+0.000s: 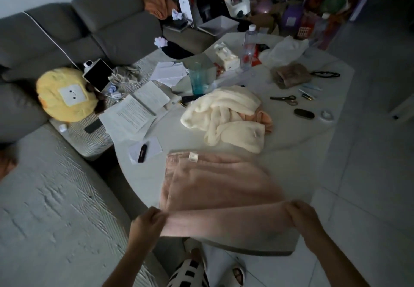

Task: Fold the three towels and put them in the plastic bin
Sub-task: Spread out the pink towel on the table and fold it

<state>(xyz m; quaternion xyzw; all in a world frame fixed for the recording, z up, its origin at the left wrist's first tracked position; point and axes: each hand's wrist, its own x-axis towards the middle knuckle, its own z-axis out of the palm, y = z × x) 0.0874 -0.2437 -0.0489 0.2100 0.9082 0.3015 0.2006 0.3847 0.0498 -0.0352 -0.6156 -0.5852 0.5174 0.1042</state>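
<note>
While both hands work at the near edge of the white table (291,174), the left hand (149,221) pinches the near left corner of the pink towel (219,186), fingers curled round the cloth, and the right hand (301,215) grips the near right corner the same way. Between the 2 hands the towel's near edge is stretched taut and lifted slightly, folded back over itself; the rest of the pink towel lies flat on the table beyond the hands, a small label at its far edge.

Just beyond the pink towel sits a crumpled cream towel (226,116), and a peach towel (265,118) pokes out from under it on its right side, touching it. Well beyond the pink towel, at the far end of the table by the grey sofa (89,29), stands the plastic bin (218,26). Scissors (284,99) lie right of the cream towel, papers (134,109) lie to its left, and a clear bottle (248,47) stands beyond it.
</note>
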